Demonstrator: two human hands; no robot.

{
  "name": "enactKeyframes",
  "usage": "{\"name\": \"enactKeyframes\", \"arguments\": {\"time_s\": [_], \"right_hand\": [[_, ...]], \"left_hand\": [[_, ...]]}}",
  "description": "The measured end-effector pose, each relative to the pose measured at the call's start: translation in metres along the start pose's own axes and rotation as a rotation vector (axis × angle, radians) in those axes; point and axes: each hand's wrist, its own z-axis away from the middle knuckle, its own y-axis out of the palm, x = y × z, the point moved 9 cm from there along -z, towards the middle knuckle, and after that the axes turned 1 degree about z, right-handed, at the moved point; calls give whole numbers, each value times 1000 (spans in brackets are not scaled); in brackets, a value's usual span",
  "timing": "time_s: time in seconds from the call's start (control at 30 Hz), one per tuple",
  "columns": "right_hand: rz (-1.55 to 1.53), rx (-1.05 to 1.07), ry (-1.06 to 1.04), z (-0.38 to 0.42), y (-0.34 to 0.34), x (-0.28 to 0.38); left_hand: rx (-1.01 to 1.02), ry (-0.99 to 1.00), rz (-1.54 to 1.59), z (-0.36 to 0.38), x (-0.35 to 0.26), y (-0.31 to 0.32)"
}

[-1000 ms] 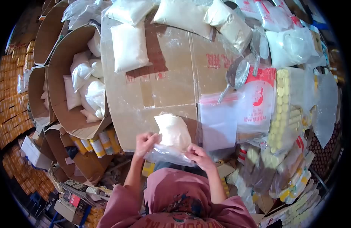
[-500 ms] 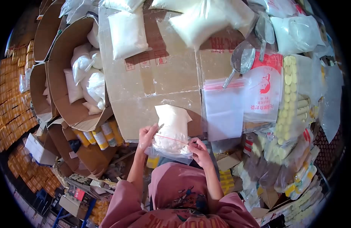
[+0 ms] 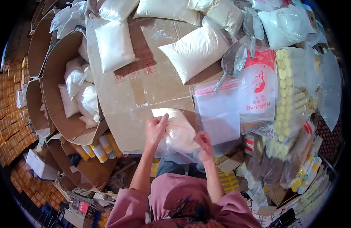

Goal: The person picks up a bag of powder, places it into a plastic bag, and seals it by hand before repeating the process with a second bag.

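A clear zip bag of white powder (image 3: 179, 131) lies at the near edge of the cardboard sheet (image 3: 145, 97), its red zip line running across it. My left hand (image 3: 156, 128) pinches its upper left side, and my right hand (image 3: 204, 145) grips its lower right edge. Flat empty zip bags (image 3: 217, 110) lie to the right. Metal scoops (image 3: 234, 60) rest above them. Filled bags of white powder (image 3: 196, 49) sit farther back on the cardboard.
Open cartons with white bags (image 3: 74, 125) stand at the left. Stacked orange packages (image 3: 10, 114) are beyond them. At the right are a red-and-white printed bag (image 3: 258, 85), rows of pale yellow discs (image 3: 284, 87) and more plastic packages (image 3: 293, 159).
The view has shifted somewhat. My left hand has moved up along the bag and my right hand to its lower right corner; the powder bag now tilts more.
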Motion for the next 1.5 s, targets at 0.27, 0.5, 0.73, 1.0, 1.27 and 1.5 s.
{"name": "enactKeyframes", "arguments": {"time_s": [0.27,0.5,0.73,1.0,1.27,1.5], "right_hand": [[-48,-152,3,-7,18,-11],[-83,-125,48,-17,52,-35],[-83,-182,103,-2,41,-52],[-307,-133,397,35,33,-76],[-108,30,215,60,14,-107],[187,-132,-6,28,-5,-102]], "left_hand": [[-158,-150,-28,-7,41,-12],[137,-269,617,42,82,-48],[147,-255,763,80,112,-29],[-156,-315,917,108,160,-21],[-83,-250,817,95,174,-24],[-222,113,571,53,158,-25]]}}
